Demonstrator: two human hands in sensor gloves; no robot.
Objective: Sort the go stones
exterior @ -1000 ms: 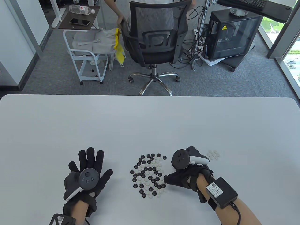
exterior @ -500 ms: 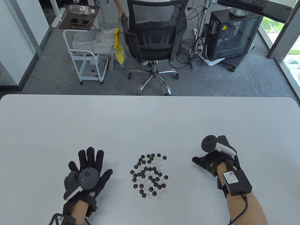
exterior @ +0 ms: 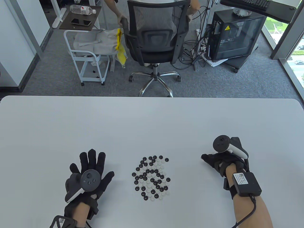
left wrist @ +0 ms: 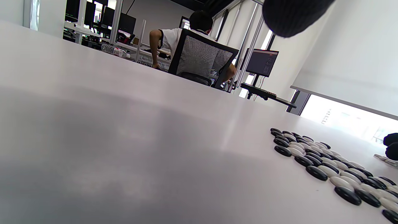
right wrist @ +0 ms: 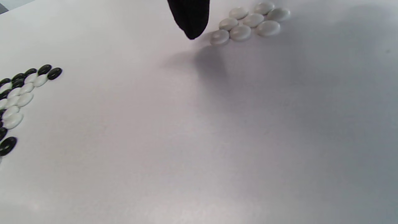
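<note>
The left hand (exterior: 87, 177) lay flat on the tabletop (exterior: 152, 123), fingers spread, gripping nothing. The mixed pile of black and white stones (exterior: 152, 178) sat at its 3 o'clock, roughly midway between both hands. The right hand (exterior: 217, 161) was at the pile's 3 o'clock, fingers drawn in; whether they pinched a stone I could not tell. Just beyond its fingertip (right wrist: 189, 18), toward 1 o'clock, lay the small cluster of white stones (right wrist: 248, 21). No containers were visible

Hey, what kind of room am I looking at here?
Likely an office or lab workspace: a mesh office chair on grey carpet, a black computer tower trailing cables, and a white table holding Go stones.
</note>
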